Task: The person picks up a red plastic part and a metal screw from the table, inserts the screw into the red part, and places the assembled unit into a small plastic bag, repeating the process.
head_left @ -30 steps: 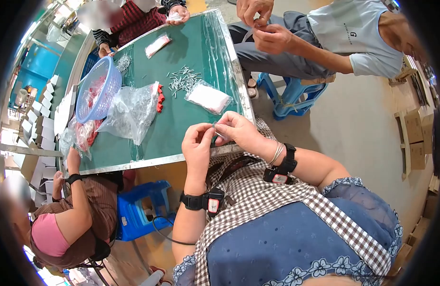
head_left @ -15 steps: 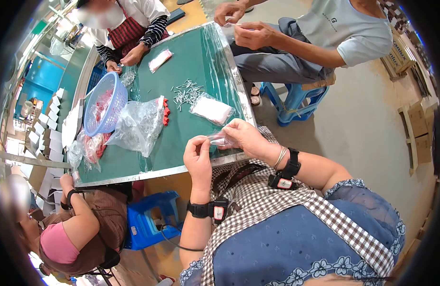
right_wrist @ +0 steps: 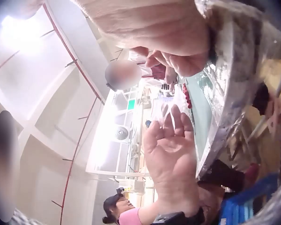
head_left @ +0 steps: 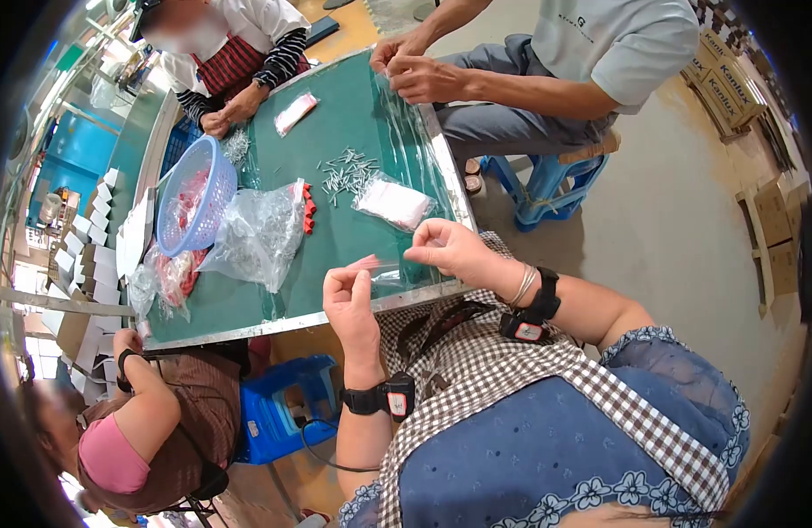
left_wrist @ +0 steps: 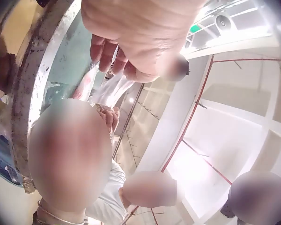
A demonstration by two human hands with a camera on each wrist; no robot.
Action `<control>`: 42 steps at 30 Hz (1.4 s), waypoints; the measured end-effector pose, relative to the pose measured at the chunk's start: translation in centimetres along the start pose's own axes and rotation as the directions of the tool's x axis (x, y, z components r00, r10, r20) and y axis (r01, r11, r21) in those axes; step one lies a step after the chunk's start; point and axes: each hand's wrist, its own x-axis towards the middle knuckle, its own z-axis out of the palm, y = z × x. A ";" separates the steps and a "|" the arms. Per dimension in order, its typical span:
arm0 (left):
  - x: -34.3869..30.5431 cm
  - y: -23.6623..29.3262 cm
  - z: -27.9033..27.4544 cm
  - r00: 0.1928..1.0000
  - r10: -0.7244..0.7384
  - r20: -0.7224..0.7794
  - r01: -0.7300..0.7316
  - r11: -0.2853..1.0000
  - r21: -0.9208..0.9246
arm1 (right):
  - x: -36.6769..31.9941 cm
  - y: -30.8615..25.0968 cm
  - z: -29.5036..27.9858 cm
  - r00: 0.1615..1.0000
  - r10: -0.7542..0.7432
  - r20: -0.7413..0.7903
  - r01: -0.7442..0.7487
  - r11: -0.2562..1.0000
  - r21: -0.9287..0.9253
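Note:
A small clear plastic bag hangs over the table's near edge, with a reddish strip along its top. My left hand pinches it between thumb and fingers; in the left wrist view the clear plastic shows at the fingertips. To the right of the bag is my right hand, thumb and forefinger bent toward each other; I cannot tell whether they pinch anything. Just beyond lie a packet of flat bags and a loose pile of small metal pins.
On the green table stand a blue basket with red and clear contents, a large clear bag, red pieces and another packet. Other people sit around it. Blue stools stand on the floor.
Both hands first worked close together, then stretched the clear bag between them. Now they are farther apart, the left hand with the bag. The person at right has brought both hands over the table corner.

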 end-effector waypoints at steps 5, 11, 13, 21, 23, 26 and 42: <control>-0.4 0.4 0.9 0.999 -0.049 0.022 0.044 0.982 0.186 | 0.6 1.4 0.6 0.942 -0.320 0.101 0.335 0.877 -0.344; -0.3 -0.2 0.3 0.988 -0.098 0.120 0.052 0.939 0.339 | 0.5 1.5 0.4 0.958 -0.260 0.125 0.288 0.865 -0.411; -0.1 0.1 0.2 0.979 -0.150 0.135 0.078 0.899 0.431 | 0.4 1.4 0.2 0.959 -0.245 0.139 0.282 0.854 -0.436; -0.1 -0.3 0.3 0.929 -0.335 0.155 0.289 0.921 0.260 | -0.6 0.2 0.7 0.946 -0.287 0.148 0.316 0.734 -0.600; -0.1 -0.3 0.6 0.931 -0.332 0.151 0.292 0.927 0.236 | -0.6 0.3 0.8 0.945 -0.309 0.109 0.308 0.723 -0.618; -0.2 -0.2 1.1 0.913 -0.378 0.155 0.350 0.919 0.180 | -0.6 0.6 0.6 0.950 -0.303 0.081 0.292 0.761 -0.580; 0.2 -0.2 0.2 0.954 -0.285 0.088 0.237 0.905 0.354 | -0.5 1.1 0.2 0.990 -0.119 0.078 0.134 0.965 -0.226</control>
